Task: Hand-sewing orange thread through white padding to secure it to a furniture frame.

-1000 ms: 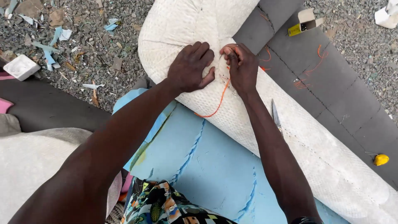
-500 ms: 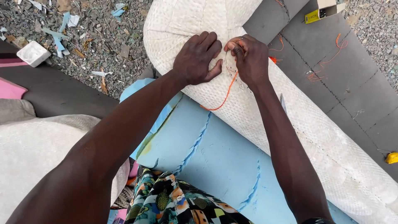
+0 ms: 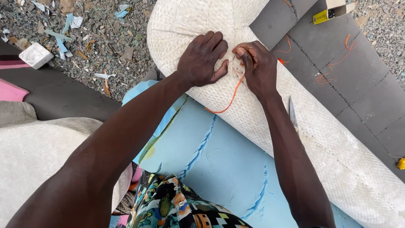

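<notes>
A long cream quilted fabric roll [image 3: 270, 122] lies diagonally over light-blue foam [image 3: 219, 160]. My left hand [image 3: 202, 59] presses flat on the roll's cover, fingers curled at its edge. My right hand [image 3: 255, 67] pinches a thin needle with orange thread [image 3: 230, 99] right beside it; the thread loops down across the fabric toward the foam. The needle tip is mostly hidden between the fingers.
Scissors [image 3: 292, 114] lie on the roll by my right forearm. Grey foam panels [image 3: 350, 88] with orange stitching sit at right, a small yellow box [image 3: 322, 16] on top. Gravel with scraps [image 3: 84, 38] and a white block [image 3: 36, 55] lie at left.
The view shifted slightly; both hands stay together on the roll, with the right hand working the needle and the thread loop hanging a little lower.
</notes>
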